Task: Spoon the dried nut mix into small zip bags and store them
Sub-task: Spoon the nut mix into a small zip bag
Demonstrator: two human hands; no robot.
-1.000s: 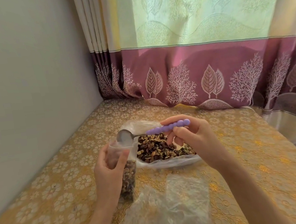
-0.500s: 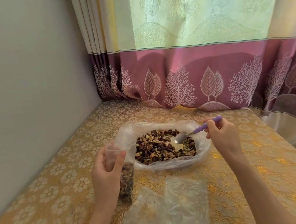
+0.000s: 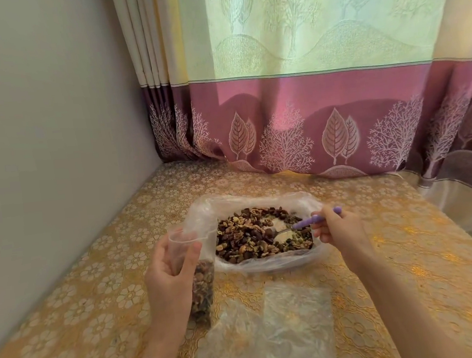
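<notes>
Right hand (image 3: 340, 230): grip clenched on purple spoon (image 3: 306, 224), handle pinched between thumb and fingers, bowl lowered into nut mix (image 3: 252, 235). Left hand (image 3: 169, 276): grip wrapped around zip bag (image 3: 193, 273), held upright, mouth open, just beside left edge of large bag (image 3: 260, 202).

Change noted: a second ago spoon at zip bag mouth, tipping out; half a second ago already back over the mix; now bowl down in a pale bare patch at the right of the pile. Zip bag unmoved in left hand throughout. Judged meaning: one spoonful delivered, next scoop starting. Filling step under way, sealing and storing not yet begun.

Zip bag roughly half full, upper part clear and empty. Mix spread flat inside large bag, which lies open on counter (image 3: 382, 251). Spare bags (image 3: 271, 329) lying flat near front edge of counter, between the forearms, apparently empty.

Limits of view: spoon bowl partly sunk among the nuts, load not determinable. Zip bag's seal strip not distinguishable. Bottom of zip bag behind left wrist; contact with counter cannot be told. Count of spare bags unclear, film crumpled and overlapping. Storage place not in view. Curtain (image 3: 309, 112) hanging onto back of counter.
</notes>
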